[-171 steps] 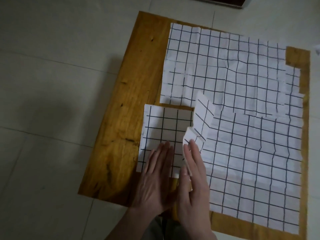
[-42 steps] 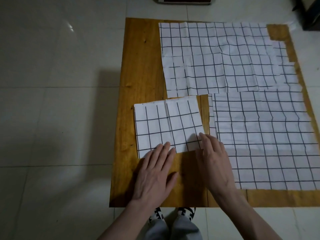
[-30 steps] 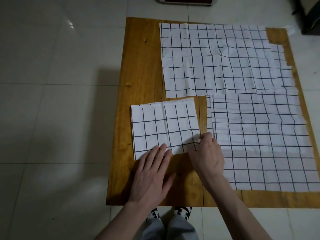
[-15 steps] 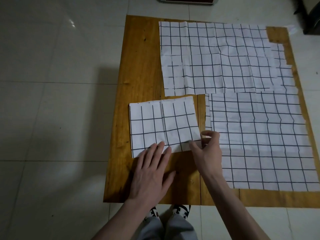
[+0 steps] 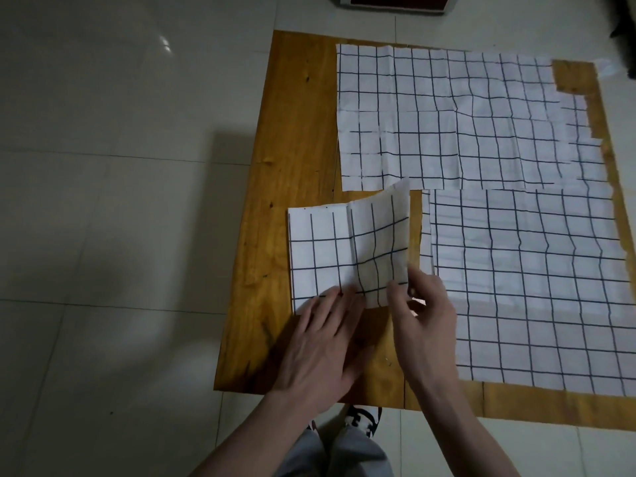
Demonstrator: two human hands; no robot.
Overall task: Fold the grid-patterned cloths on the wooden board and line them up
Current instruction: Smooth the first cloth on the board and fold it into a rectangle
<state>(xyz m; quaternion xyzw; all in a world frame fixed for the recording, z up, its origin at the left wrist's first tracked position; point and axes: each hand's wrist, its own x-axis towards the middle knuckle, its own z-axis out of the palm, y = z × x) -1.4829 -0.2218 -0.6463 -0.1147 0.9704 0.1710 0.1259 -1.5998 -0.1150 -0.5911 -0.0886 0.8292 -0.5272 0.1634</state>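
A small folded grid-patterned cloth (image 5: 330, 249) lies on the left part of the wooden board (image 5: 296, 132). My left hand (image 5: 320, 342) rests flat with its fingertips on the cloth's near edge. My right hand (image 5: 423, 315) pinches the cloth's near right corner, and the right half of the cloth is lifted off the board. Two large unfolded grid cloths lie flat: one at the far side (image 5: 457, 118), one at the right (image 5: 537, 284).
The board lies on a pale tiled floor (image 5: 120, 201). A dark-fronted box (image 5: 395, 1) stands beyond the board's far edge. My shoes (image 5: 361, 418) and trouser legs show below the board's near edge.
My right hand has pinched the small cloth's near right corner and raised its right half off the board. My left hand has stayed on the near edge.
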